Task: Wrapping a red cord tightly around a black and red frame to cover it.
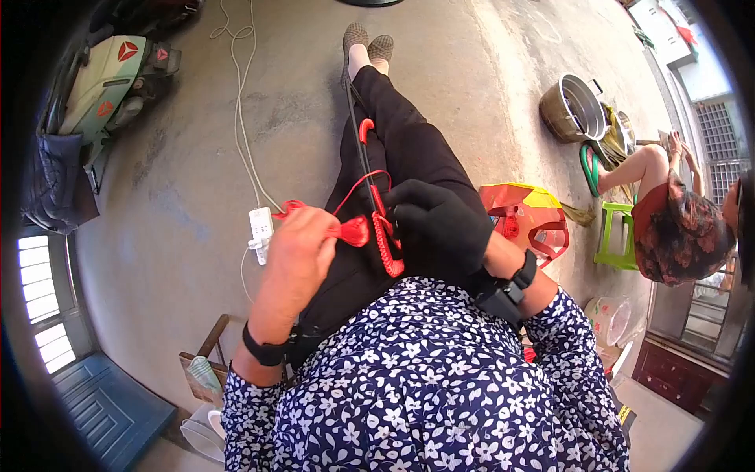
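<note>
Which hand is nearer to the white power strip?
Left. The left hand is just to the right of the white power strip in the picture; the black-gloved right hand is much farther right.

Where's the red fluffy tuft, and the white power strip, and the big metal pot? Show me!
Red fluffy tuft (353, 231): head view, on its loose, fanned-out end.
White power strip (262, 231): head view, on its socket face.
Big metal pot (557, 115): head view, on its outer wall.
</note>
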A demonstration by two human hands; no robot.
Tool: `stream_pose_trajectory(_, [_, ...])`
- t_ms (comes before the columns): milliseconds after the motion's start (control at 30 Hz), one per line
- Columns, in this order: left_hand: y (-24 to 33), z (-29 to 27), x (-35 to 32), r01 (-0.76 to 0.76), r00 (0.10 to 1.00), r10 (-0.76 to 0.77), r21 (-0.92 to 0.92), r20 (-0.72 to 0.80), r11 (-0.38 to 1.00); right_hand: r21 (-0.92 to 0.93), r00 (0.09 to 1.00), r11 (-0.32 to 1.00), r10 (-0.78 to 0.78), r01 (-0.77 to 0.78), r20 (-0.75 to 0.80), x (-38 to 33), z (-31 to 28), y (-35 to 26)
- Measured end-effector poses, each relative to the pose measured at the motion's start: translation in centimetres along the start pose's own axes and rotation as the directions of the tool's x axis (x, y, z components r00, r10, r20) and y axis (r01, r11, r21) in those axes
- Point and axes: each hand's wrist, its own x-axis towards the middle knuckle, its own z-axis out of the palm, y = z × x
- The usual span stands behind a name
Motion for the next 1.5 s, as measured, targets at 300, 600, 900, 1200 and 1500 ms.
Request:
stream_pose_trajectory(300, [1.3,3.4,0.7,0.301,0.945,-0.302,-0.710,0.130,0.637,-0.951,0.928,0.231,-0.356,0.204,0.113,-2.5,1.9,-1.3])
stream_pose_trajectory(600, [3.7,0.2,0.8,0.536,0.838,0.194,-0.836,0.509,-0.118,-0.007,0.774,0.825,-0.533,0.565,-0.341,-6.8,2.5,-5.8])
stream_pose_trajectory(900, [1.8,0.1,0.4,0.208,0.873,-0.149,-0.631,0.465,-0.748,0.437,0.894,0.792,-0.296,0.426,-0.335,-11.5,3.5,-5.0])
stream_pose_trajectory(1200, [-0.3,0.0,-5.5,0.578,0.696,-0.368,-0.785,0.617,-0.224,-0.541,0.992,0.836,-0.125,0.094,-0.022,-4.4,4.1,0.1])
stream_pose_trajectory(1500, [-3.2,0.2,-5.6,0.652,0.713,-0.437,-0.748,0.548,0.126,-0.821,0.977,0.540,-0.188,0.188,0.100,-3.6,5.1,0.9])
